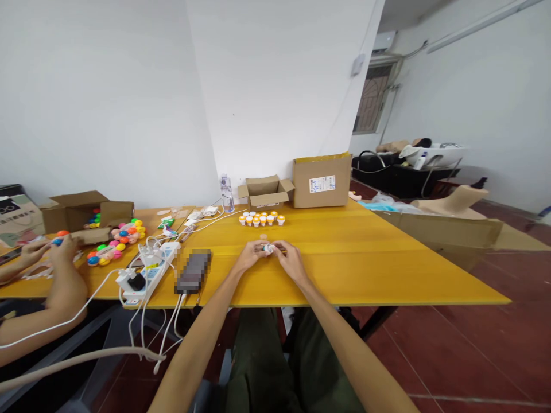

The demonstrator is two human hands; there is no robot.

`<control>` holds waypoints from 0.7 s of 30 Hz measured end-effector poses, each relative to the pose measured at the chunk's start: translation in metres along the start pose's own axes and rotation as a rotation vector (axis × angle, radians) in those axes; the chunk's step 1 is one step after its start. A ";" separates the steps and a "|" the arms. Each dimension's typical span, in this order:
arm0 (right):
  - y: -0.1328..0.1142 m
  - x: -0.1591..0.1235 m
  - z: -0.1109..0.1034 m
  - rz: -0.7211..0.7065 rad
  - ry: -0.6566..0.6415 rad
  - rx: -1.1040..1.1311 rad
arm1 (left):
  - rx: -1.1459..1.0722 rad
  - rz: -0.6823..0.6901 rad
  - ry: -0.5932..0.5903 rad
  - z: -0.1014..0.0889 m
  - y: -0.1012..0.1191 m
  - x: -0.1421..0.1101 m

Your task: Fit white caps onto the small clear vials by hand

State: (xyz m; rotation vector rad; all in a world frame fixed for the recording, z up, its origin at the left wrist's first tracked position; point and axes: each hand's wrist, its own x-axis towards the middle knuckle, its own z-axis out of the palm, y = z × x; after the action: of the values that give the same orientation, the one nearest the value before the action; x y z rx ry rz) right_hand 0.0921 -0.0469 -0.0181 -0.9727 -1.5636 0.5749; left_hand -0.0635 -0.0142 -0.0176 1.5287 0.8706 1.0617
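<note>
Just above the yellow wooden table (pixel 344 252), my two hands meet on a small white object (pixel 269 248) with a bit of green on it. Its exact kind is too small to make out. My left hand (pixel 250 256) grips it from the left, fingers curled round it. On its right side, my right hand (pixel 291 259) pinches it between thumb and fingers. A small pale disc (pixel 263 236) lies just beyond my fingers. Farther back stand several small white pieces with orange or white round tops (pixel 263 219), grouped in rows.
Behind are an open small carton (pixel 266 192), a larger carton (pixel 322 182) and a clear bottle (pixel 227 194). Left of me lie a phone (pixel 194 271) and a power strip (pixel 154 269) with tangled cables. Farther left, another person's hands (pixel 62 250) handle colourful balls.
</note>
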 end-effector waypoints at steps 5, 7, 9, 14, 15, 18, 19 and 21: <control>0.000 0.000 0.001 -0.010 0.018 0.005 | -0.005 -0.008 0.002 0.000 -0.001 0.000; 0.000 0.000 0.001 -0.013 0.020 0.003 | -0.003 -0.007 0.002 0.000 -0.002 0.000; 0.000 -0.001 0.001 -0.014 0.023 -0.001 | -0.001 -0.005 0.004 0.000 -0.002 0.000; 0.002 -0.001 0.002 -0.018 0.004 -0.009 | 0.006 0.000 0.007 0.001 -0.001 -0.001; 0.003 0.000 0.002 -0.023 -0.003 -0.016 | 0.006 -0.001 0.005 0.001 -0.001 -0.001; 0.006 0.000 0.002 -0.044 -0.012 -0.039 | 0.005 -0.017 0.010 0.003 0.000 -0.002; 0.007 0.000 0.001 -0.050 -0.013 -0.050 | 0.005 -0.023 0.009 0.003 0.000 -0.001; 0.007 0.000 0.000 -0.059 -0.011 -0.073 | -0.002 -0.030 0.002 0.003 0.001 -0.001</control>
State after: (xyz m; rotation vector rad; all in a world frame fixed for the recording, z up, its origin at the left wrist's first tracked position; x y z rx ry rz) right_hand 0.0939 -0.0428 -0.0239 -0.9762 -1.6275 0.4857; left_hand -0.0607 -0.0166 -0.0176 1.5089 0.8911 1.0427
